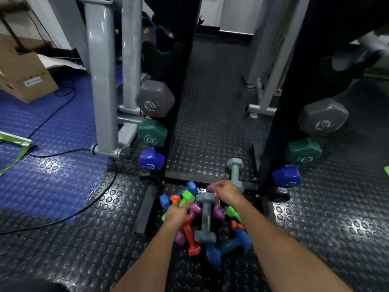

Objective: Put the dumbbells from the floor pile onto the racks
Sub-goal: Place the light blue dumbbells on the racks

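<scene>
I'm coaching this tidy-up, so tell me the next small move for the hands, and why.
Probably lift both hands straight up out of the pile. The left hand already grips the green dumbbell and the right hand the purple dumbbell, and both racks stand just ahead.

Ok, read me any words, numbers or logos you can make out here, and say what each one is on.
"8": end of the green dumbbell on the left rack.
White round logo, no legible letters: grey dumbbell above it.
Marks on the right rack's grey dumbbell and green dumbbell: too blurred.
Cardboard box label: too small.
</scene>
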Demonstrator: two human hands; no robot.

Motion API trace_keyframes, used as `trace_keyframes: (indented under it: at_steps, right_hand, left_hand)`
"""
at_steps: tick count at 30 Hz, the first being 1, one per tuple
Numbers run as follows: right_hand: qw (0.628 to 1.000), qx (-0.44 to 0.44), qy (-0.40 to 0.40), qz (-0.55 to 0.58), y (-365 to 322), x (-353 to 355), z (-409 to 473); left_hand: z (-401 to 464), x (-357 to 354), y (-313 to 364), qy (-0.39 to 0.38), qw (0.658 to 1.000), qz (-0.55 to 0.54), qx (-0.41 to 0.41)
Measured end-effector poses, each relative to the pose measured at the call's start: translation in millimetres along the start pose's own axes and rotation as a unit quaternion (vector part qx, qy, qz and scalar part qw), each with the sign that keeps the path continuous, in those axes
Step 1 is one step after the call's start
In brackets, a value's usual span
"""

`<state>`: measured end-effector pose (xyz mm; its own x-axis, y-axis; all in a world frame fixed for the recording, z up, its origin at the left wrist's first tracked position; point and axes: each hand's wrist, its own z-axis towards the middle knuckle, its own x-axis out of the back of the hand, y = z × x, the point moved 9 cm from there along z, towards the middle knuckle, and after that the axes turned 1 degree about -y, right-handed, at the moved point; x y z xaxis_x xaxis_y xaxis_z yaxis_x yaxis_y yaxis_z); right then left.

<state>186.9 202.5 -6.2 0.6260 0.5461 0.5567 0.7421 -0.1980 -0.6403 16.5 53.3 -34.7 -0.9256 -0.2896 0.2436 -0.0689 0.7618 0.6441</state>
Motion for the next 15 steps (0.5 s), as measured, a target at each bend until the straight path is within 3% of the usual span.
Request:
trace_keyframes:
  at_steps: [5, 9, 12, 15]
  right_hand:
    - [0.99, 0.06, -0.014, -0.124, 0, -19, 25]
    - [0.979, 0.086, -0.02, -0.185, 3, -33, 45]
    - [0.974, 0.097, -0.039, -0.202, 12, -42, 60]
    - [0.965, 0.11, -0.063, -0.228, 23, -53, 71]
  left_hand:
    - [22, -39, -67, -0.017, 0.992, -0.036, 0.122]
    - [22, -75, -94, -0.116, 0.961, -0.085, 0.234]
    - [51, -98, -116, -0.147, 0.95, -0.104, 0.257]
    - [85, -110, -136, -0.116, 0.954, -0.119, 0.248]
